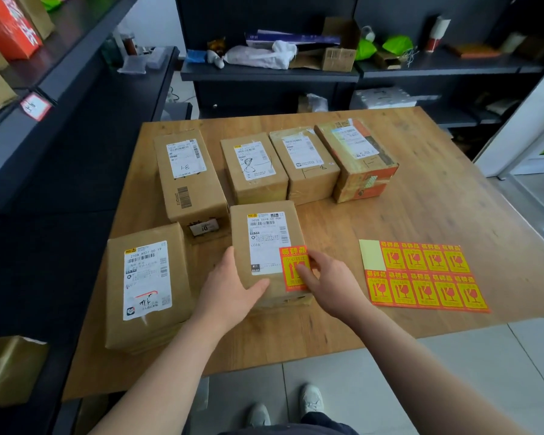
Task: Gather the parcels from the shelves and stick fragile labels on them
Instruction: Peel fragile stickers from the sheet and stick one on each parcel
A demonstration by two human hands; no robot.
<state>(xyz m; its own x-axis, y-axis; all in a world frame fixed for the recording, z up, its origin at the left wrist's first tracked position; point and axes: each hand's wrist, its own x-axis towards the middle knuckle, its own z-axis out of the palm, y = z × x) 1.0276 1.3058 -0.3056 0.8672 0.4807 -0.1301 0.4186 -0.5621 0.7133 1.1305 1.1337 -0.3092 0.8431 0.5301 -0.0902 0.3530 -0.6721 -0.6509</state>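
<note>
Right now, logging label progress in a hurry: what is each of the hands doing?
Left hand: holds the near parcel by its corner, thumb on top.
Right hand: open, fingers pressing the red label onto that parcel.

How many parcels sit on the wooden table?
6: four back-row parcels, a front-left parcel, a middle parcel touched by left hand and right hand. None seems hidden.

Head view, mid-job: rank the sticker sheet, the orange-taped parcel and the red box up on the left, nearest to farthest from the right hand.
1. Sticker sheet, lying just to the right of the right hand.
2. Orange-taped parcel, at the right end of the back row.
3. Red box, far off at upper left.
</note>
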